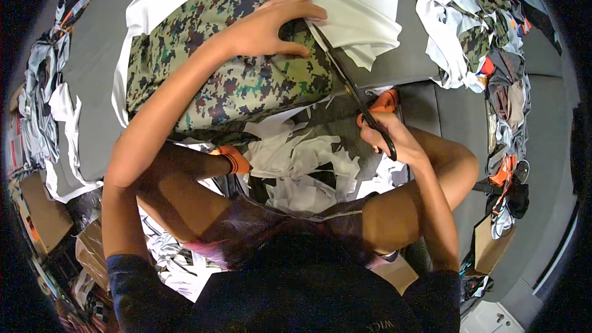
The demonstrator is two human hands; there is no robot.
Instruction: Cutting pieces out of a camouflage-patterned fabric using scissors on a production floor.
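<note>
At the far left a pile of grey and white cloth (42, 95) runs along the grey surface (92, 68), with blue and orange pieces at its top and a brown box (46, 213) below it. Just right of the pile hangs a ragged white strip (66, 111). Next comes the camo cloth (265, 89), bulky and rounded at the top, lying on the grey surface in front of the person, with white cloth (364, 12) showing past its left, top and right edges. The left hand (274, 28) rests over the camo cloth's upper right part, its grip released, thumb and fingers spread apart. Below, between the two orange socks (234, 159), white scraps (296, 166) lie heaped. Right of the left hand, the scissors (351, 90) slant up and left, tips by the border of camo and white cloth. The right hand (398, 139) has its grip closed around their black handles, near the right sock. Farther right are a camo-and-white heap (453, 31), a mixed pile (509, 98) and an open box (491, 243).
</note>
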